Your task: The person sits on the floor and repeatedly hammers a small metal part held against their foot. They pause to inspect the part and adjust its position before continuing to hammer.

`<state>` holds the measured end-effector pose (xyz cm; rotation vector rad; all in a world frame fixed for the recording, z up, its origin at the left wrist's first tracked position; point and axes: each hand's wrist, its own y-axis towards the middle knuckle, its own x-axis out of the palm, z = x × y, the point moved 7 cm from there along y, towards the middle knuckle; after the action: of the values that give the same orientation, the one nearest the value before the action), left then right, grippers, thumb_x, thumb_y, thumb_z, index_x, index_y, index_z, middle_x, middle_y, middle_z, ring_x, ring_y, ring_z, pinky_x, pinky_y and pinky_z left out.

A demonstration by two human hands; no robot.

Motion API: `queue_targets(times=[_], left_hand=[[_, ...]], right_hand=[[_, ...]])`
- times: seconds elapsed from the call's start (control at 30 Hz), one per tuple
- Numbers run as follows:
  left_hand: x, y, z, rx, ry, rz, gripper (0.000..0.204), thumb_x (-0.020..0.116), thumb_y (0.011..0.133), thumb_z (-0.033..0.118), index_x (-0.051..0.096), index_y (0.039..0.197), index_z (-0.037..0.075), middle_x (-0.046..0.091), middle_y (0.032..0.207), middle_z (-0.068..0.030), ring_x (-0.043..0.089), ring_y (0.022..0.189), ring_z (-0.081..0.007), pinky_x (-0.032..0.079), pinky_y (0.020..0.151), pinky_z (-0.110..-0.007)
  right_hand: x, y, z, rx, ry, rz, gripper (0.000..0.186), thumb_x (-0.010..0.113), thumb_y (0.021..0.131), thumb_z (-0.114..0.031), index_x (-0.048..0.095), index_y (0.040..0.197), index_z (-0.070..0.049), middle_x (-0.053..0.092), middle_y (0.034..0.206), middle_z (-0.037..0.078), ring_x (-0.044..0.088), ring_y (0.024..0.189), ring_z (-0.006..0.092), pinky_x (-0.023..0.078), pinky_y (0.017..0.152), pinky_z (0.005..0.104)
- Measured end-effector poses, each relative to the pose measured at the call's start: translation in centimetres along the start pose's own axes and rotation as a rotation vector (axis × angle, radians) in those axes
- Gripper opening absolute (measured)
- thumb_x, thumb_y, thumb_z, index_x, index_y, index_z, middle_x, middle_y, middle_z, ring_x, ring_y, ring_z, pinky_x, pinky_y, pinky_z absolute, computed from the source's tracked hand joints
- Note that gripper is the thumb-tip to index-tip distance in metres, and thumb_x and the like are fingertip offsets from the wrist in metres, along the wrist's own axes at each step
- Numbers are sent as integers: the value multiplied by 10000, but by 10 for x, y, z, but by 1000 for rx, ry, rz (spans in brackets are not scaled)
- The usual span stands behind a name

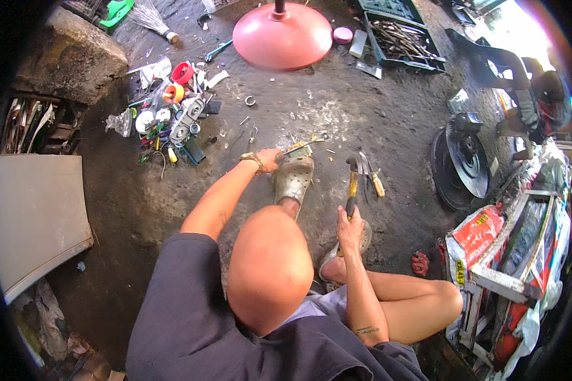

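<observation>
My left hand (pixel 270 160) is closed around the near end of a slim metal tool (pixel 297 148), whose rounded far end points right. The tool lies over a small yellowish piece (pixel 304 152) just past the toe of my left clog (pixel 293 178). Whether they touch I cannot tell. My right hand (pixel 350 230) grips a hammer (pixel 353 189) by its yellow and black handle, head pointing away from me. Beside the hammer head lie a pointed metal tool (pixel 364 164) and a tool with a pale yellow handle (pixel 378 184) on the dark floor.
A heap of small parts (pixel 178 120) lies at left. A round pink base (pixel 283 38) stands ahead, near an open toolbox (pixel 403 38). A fan (pixel 467 159) is at right, above a metal frame with plastic bags (pixel 499 273). A beige panel (pixel 38 222) sits far left.
</observation>
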<state>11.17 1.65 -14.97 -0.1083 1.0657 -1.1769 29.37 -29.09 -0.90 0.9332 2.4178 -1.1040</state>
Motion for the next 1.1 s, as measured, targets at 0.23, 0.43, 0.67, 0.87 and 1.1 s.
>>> queue_targets(times=[0.23, 0.43, 0.67, 0.87, 1.1], left_hand=[[-28, -36, 43, -164, -40, -126, 484, 641, 818, 188, 575, 1273, 37, 652, 1227, -263, 617, 1176, -414, 494, 993, -493], [-132, -27, 98, -129, 75, -28, 422, 630, 799, 232, 629, 1168, 28, 699, 1083, -256, 669, 1057, -414, 534, 894, -485], [-89, -61, 56, -130, -111, 28, 475, 656, 877, 362, 454, 1138, 21, 678, 915, -286, 674, 894, -464, 514, 772, -531], [-70, -55, 96, -143, -95, 11, 401, 605, 948, 341, 513, 1147, 6, 683, 882, -297, 648, 890, -509, 509, 777, -572], [-65, -33, 97, -139, 52, 9, 386, 628, 930, 329, 551, 1151, 22, 694, 899, -284, 666, 903, -491, 527, 786, -575]], right_hand=[[20, 35, 11, 14, -205, 59, 450, 590, 989, -436, 571, 1080, 4, 678, 821, 251, 650, 811, 462, 483, 746, 509], [31, 65, 59, 116, -11, -34, 406, 567, 1018, -425, 543, 1214, -71, 608, 739, 124, 589, 618, 278, 456, 565, 402], [14, 59, 19, 142, 127, -92, 406, 565, 1029, -358, 500, 1286, -51, 520, 674, 33, 505, 502, 116, 424, 438, 308], [6, 76, -2, 101, 141, -42, 369, 534, 1050, -335, 485, 1264, -39, 499, 712, 21, 496, 479, 109, 415, 411, 294], [9, 90, -47, 40, 241, -99, 423, 550, 1042, -348, 481, 1340, -55, 517, 664, 8, 502, 498, 107, 417, 445, 303]])
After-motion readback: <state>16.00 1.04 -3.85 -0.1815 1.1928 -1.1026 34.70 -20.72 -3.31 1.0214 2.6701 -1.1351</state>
